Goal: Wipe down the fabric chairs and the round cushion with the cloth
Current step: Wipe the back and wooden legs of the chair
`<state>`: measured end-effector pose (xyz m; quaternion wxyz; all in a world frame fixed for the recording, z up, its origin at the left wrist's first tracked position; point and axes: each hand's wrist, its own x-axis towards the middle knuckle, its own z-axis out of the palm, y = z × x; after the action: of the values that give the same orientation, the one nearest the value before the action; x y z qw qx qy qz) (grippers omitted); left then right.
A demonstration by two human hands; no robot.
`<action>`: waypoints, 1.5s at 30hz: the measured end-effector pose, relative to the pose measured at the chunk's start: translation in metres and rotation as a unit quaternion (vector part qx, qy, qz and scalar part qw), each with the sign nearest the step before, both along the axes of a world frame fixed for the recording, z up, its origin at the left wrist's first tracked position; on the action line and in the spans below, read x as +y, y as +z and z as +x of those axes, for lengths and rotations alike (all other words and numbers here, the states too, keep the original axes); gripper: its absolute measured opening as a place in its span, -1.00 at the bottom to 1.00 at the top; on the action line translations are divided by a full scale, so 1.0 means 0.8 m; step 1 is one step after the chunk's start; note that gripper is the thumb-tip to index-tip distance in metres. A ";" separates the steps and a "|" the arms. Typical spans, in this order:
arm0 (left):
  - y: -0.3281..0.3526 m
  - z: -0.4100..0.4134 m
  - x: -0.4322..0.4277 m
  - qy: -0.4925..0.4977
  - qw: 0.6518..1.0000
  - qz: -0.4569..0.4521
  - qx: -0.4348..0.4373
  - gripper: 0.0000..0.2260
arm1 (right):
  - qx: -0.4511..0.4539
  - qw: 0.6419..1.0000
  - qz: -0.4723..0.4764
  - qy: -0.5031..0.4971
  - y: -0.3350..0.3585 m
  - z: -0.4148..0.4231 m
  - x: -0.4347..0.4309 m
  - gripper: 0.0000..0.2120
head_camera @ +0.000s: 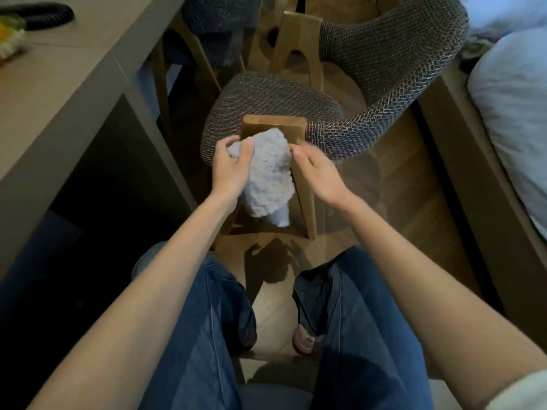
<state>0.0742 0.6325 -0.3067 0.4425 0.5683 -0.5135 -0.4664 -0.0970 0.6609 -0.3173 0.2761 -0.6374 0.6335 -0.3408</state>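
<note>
A: Why is the cloth (266, 176) bunched up above the chair (266, 93), at its near seat edge?

B: The left hand (233, 168) clutches it, probably gathering a pad for wiping. The right hand (318, 174) meets its side, but I cannot tell if it grips.

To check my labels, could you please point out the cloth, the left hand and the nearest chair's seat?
cloth (268, 173): head view, middle of the fluffy bunch.
left hand (232, 168): head view, back of the hand.
chair seat (266, 94): head view, bare grey fabric.
</note>
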 end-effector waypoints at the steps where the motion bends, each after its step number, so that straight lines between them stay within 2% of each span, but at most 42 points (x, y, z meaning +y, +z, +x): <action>1: -0.002 0.004 0.014 -0.013 1.000 0.009 0.025 -0.65 | -0.040 0.999 0.013 -0.010 0.000 0.006 0.021 -0.61; 4: -0.006 0.009 0.047 -0.058 0.997 0.016 0.056 -0.70 | -0.130 0.987 0.078 -0.048 -0.015 0.016 0.068 -0.68; 7: -0.002 0.011 0.070 -0.102 0.994 -0.005 0.040 -0.75 | -0.192 0.976 0.058 -0.090 -0.022 0.014 0.091 -0.95; 9: 0.000 0.012 0.082 -0.117 0.993 -0.018 0.025 -0.78 | -0.221 0.968 0.044 -0.108 -0.018 0.011 0.099 -0.97; 11: 0.001 0.013 0.093 -0.135 0.990 -0.020 0.029 -0.82 | -0.250 0.961 0.058 -0.105 -0.009 0.011 0.107 -0.86; 12: 0.001 0.013 0.097 -0.143 0.989 -0.027 0.025 -0.85 | -0.242 0.963 0.067 -0.096 -0.005 0.010 0.110 -0.82; 15: 0.001 0.016 0.105 -0.163 0.985 -0.059 0.000 -0.87 | -0.163 0.984 0.035 -0.060 0.005 0.007 0.116 -0.89; 18: -0.001 0.015 0.110 -0.207 0.975 -0.082 -0.017 -0.89 | -0.164 0.984 0.039 -0.049 0.008 0.005 0.118 -0.69; 21: -0.006 0.010 0.110 -0.230 0.968 -0.091 -0.035 -0.89 | -0.111 0.992 0.045 -0.025 0.005 0.001 0.114 -0.85; 25: -0.015 -0.001 0.095 -0.262 0.959 -0.057 -0.086 -0.90 | -0.003 0.997 -0.053 -0.056 -0.002 -0.013 0.102 -0.94; 29: -0.026 -0.014 0.068 -0.304 0.942 -0.055 -0.133 -0.70 | 0.053 0.992 -0.116 0.000 -0.002 -0.032 0.081 -0.87; 31: -0.032 -0.022 0.055 -0.329 0.930 -0.052 -0.158 -0.80 | 0.073 0.990 -0.116 0.026 -0.004 -0.041 0.072 -0.85; 33: -0.038 -0.030 0.043 -0.346 0.928 -0.028 -0.138 -0.95 | 0.080 0.989 -0.115 0.042 -0.005 -0.050 0.064 -0.85; 37: -0.051 -0.043 0.022 -0.376 0.916 -0.073 -0.121 -0.56 | 0.083 0.990 -0.104 0.047 -0.011 -0.064 0.055 -0.88; 39: -0.057 -0.045 0.011 -0.370 0.904 -0.112 -0.181 -0.54 | 0.079 0.991 -0.101 0.034 -0.017 -0.070 0.053 -0.88; 42: -0.063 -0.044 -0.001 -0.376 0.865 -0.141 -0.301 -0.86 | 0.105 0.991 -0.087 0.002 -0.030 -0.076 0.049 -0.88; 45: -0.065 -0.038 -0.005 -0.379 0.854 -0.109 -0.340 -0.74 | 0.172 0.983 -0.055 -0.023 -0.040 -0.082 0.045 -0.88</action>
<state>0.0437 0.6288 -0.3587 0.0885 0.4009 -0.8553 -0.3162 -0.1625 0.6971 -0.3493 0.1195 -0.6862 0.6662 -0.2665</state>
